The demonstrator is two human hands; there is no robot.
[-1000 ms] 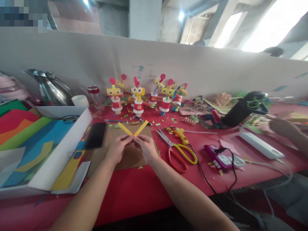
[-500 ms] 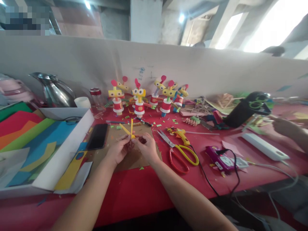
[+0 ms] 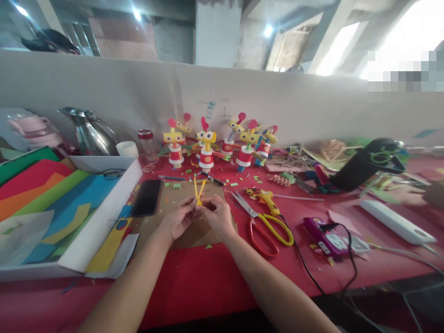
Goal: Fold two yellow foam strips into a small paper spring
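Between my two hands are yellow paper strips (image 3: 198,189), joined at the bottom and spreading upward in a V. My left hand (image 3: 182,215) pinches the folded lower end from the left. From the right, my right hand (image 3: 218,212) closes its thumb and fingers on the same end. Both hands are over a brown cardboard sheet (image 3: 194,236), which carries small paper scraps. Just behind the strips lies a small folded paper spring (image 3: 176,186). Scissors (image 3: 258,222) with one red and one yellow handle lie right of my right hand, near a yellow glue gun (image 3: 270,203).
Several paper-cup figures (image 3: 206,155) stand at the back. On the left are a white box (image 3: 100,217) of coloured paper, a phone (image 3: 147,198) and a steel jug (image 3: 92,134). A purple device (image 3: 328,236) with cables and a white power strip (image 3: 395,221) lie right. A co-worker's hand (image 3: 433,192) shows at the far right.
The yellow strips' free ends have come closer together, from a wide spread to a narrow V. Both hands stay on the folded end. The whole view has shifted slightly.
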